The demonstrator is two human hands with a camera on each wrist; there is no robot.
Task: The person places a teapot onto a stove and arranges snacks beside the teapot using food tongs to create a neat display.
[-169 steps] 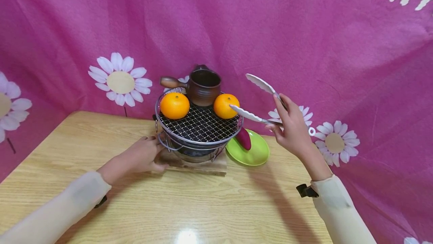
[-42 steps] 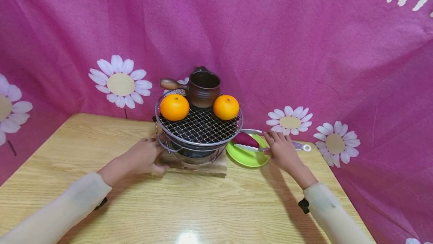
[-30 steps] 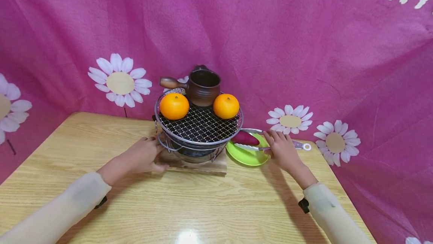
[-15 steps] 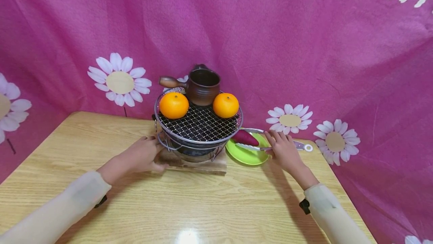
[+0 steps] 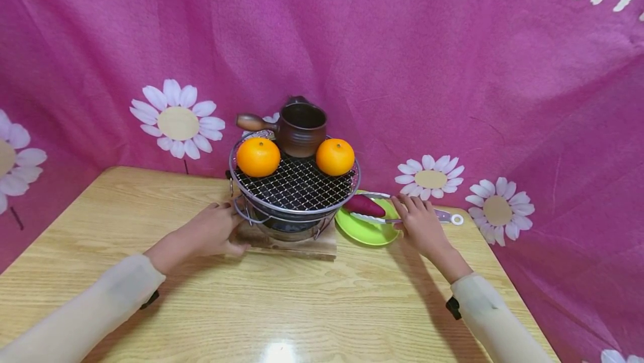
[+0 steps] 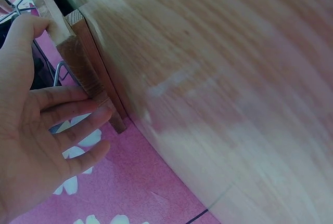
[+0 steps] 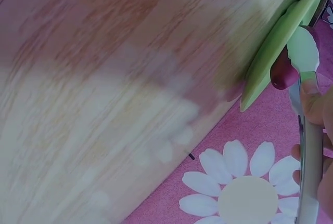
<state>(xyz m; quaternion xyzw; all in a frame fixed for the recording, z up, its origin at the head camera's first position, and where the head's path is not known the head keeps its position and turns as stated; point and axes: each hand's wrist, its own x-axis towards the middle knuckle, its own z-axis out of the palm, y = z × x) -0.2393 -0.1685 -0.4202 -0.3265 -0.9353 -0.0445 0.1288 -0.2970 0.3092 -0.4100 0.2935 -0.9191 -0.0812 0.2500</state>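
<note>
My right hand grips a pair of tongs with pale scalloped tips and a ring at the handle end. The tips stand on either side of a purple-red, tapered sweet potato, which lies over a green plate; its left end is hidden behind the grill. My left hand rests at the left end of the wooden board under the grill, thumb at one edge and loosely straight fingers along the other. On the round wire grill sit two oranges, the left orange and the right orange.
A brown clay pot stands at the back of the grill, its wooden handle pointing left. A wire loop handle juts from the stove near my left hand. Behind the wooden table hangs a pink cloth with white flowers.
Several seconds ago the tongs were raised, spread beside the right orange; my right hand has lowered them around the sweet potato at the plate. Over the last second both hands are nearly still.
</note>
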